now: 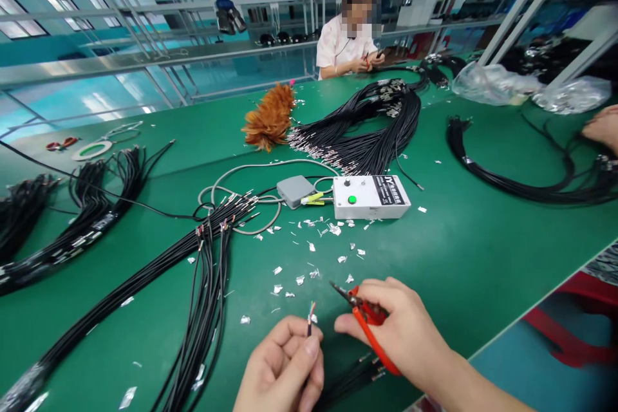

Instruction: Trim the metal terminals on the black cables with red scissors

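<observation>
My left hand (pixel 282 367) pinches the stripped end of a thin black cable (pixel 309 322), whose coloured wires stick up between thumb and forefinger. My right hand (pixel 400 328) grips red-handled snips (pixel 367 322), their blades pointing left just above the cable tip. Several more black cables (pixel 352 376) run under my wrists toward the table's near edge. Bits of silver foil (pixel 309 267) lie scattered on the green table (pixel 458 257) in front of both hands.
A white control box (pixel 369 196) with a green button and a grey pedal (pixel 294 191) sit mid-table. Black cable bundles (pixel 207 283) lie left, centre and right. A feather duster (pixel 270 119) lies farther back. A person (pixel 350 38) works across the table; another hand (pixel 603 129) shows at right.
</observation>
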`<state>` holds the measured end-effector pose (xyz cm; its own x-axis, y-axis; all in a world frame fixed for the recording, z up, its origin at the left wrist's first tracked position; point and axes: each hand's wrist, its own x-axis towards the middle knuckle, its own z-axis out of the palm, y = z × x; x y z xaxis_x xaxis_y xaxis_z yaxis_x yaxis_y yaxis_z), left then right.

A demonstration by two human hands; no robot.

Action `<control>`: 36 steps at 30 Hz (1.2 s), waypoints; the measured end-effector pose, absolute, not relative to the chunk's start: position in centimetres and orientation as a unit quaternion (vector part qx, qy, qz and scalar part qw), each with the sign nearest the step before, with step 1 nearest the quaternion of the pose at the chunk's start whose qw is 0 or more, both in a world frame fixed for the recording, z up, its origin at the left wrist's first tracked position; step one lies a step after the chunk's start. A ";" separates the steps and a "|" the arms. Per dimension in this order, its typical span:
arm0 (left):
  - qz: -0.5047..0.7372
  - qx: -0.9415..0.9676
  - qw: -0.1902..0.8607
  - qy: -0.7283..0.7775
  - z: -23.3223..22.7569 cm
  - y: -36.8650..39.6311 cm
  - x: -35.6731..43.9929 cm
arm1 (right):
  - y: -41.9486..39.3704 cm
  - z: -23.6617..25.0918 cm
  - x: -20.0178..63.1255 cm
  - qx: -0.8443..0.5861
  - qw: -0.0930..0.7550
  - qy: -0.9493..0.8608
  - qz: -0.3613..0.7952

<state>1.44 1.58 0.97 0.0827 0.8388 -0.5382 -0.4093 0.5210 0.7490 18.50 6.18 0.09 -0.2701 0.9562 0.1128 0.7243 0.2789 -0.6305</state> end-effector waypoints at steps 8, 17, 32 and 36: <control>0.463 0.179 0.695 0.521 1.9 1.2 1.3 | 5.5 0.1 18.3 -0.501 0.272 -0.799 0.192; 0.470 0.161 0.723 0.480 1.6 1.0 1.0 | 5.8 -0.6 17.5 -0.463 0.281 -0.836 0.094; 0.468 0.163 0.729 0.472 1.7 1.0 1.0 | 6.5 -0.6 17.7 -0.469 0.295 -0.818 0.154; 0.463 0.213 0.707 0.491 1.2 1.2 1.4 | 6.8 0.2 17.6 -0.522 0.318 -0.633 0.474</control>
<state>1.37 1.19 1.19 0.0893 0.8632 -0.4969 -0.4454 0.4809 0.7552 17.62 6.80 0.16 -0.2517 0.9635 -0.0917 0.3596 0.0051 -0.9331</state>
